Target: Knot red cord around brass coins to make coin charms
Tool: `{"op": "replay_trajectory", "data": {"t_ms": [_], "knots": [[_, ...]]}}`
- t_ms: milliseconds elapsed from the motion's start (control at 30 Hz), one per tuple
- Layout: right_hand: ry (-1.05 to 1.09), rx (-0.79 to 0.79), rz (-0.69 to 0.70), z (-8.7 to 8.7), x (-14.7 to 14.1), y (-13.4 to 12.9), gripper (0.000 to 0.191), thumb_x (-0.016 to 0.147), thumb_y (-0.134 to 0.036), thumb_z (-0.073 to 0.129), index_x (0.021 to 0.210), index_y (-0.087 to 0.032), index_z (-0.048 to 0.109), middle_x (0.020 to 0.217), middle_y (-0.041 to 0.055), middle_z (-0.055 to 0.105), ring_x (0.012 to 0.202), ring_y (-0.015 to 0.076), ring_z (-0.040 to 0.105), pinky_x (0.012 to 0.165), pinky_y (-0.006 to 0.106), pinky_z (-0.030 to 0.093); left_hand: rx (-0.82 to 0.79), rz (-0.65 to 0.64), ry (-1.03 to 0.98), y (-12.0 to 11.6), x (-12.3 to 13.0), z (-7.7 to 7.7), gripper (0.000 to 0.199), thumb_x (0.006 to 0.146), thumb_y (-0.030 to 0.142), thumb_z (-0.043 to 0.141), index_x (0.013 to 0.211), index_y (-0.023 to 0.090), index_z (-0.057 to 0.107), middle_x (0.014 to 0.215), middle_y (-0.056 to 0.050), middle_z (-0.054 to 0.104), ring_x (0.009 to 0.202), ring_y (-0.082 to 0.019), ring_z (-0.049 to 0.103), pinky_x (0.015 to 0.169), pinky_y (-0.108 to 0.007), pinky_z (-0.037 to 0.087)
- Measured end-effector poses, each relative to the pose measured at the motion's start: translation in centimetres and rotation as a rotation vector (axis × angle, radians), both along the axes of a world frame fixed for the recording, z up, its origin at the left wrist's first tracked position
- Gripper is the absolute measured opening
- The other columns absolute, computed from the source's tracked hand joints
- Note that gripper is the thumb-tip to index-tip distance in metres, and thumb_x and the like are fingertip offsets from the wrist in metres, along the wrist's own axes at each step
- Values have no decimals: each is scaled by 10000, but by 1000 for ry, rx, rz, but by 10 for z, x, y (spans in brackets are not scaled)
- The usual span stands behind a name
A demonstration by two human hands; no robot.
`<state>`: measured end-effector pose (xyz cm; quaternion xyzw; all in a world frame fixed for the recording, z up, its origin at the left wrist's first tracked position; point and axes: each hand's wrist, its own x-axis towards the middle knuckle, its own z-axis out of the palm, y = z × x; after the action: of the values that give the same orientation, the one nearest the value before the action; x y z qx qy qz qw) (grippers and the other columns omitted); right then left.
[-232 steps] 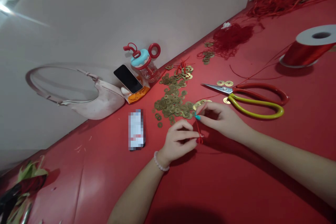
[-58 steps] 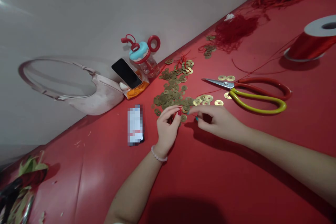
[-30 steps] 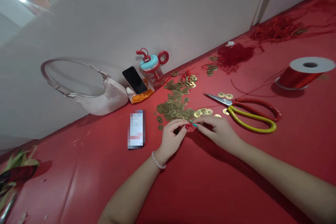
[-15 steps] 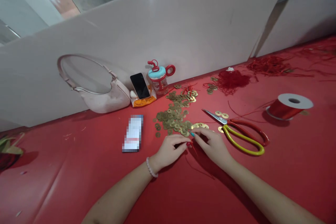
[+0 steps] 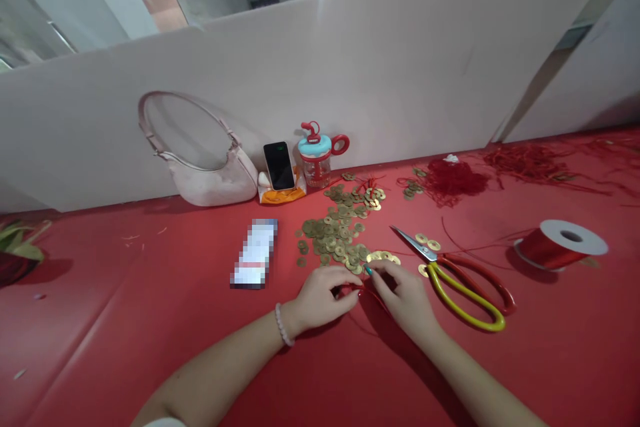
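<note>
Left to right: the left hand point(image 5: 324, 297) is pinching red cord point(image 5: 353, 287) between thumb and forefinger, with coins point(image 5: 340, 250) lying at twelve o'clock. A strand is running toward four o'clock, beside the right hand point(image 5: 411, 297). Its thumb and forefinger are nearly meeting; whether they are gripping the cord, I cannot tell. Scissors point(image 5: 427, 253) are lying toward three o'clock. Apparently the fingertips are working the cord; the next move probably calls for a steady left pinch.
</note>
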<state>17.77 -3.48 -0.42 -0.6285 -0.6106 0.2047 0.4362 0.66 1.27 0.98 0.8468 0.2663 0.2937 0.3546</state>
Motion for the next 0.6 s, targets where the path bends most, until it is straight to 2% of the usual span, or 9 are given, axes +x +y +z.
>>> {"op": "replay_trajectory", "data": {"t_ms": [100,233,300,433,600], "knots": [[17,-12,30,-1,0,0,165,811,-251,462,858,-186,605,825,68,685,756,190,633,696,314,494,-11,40,0,0,0,0,174,751,143,525,843,155,673,699,-27,620,647,-106,545,623,-198,437],[180,8,76,2,-2,-6,167,864,-272,427,1005,-198,479,793,46,632,703,164,605,653,291,495,-12,67,-9,0,0,0,179,754,157,523,848,157,676,689,-27,620,630,-108,542,616,-202,436],[195,37,141,6,-3,-10,116,878,-278,408,953,-207,460,759,30,597,675,151,581,631,271,487,2,73,-19,0,0,0,178,749,154,525,844,156,676,679,-26,619,626,-109,543,617,-203,437],[-2,50,269,13,-5,-14,123,868,-235,418,783,-203,501,692,14,587,626,137,554,593,246,453,27,80,-21,0,0,1,178,745,144,522,841,153,672,668,-22,610,620,-106,544,614,-200,441],[-152,121,268,16,-6,-15,147,862,-196,412,762,-199,520,628,-4,586,562,125,541,535,224,417,65,103,36,1,0,1,164,750,163,537,839,157,675,670,-20,629,617,-108,548,610,-203,430]]}}
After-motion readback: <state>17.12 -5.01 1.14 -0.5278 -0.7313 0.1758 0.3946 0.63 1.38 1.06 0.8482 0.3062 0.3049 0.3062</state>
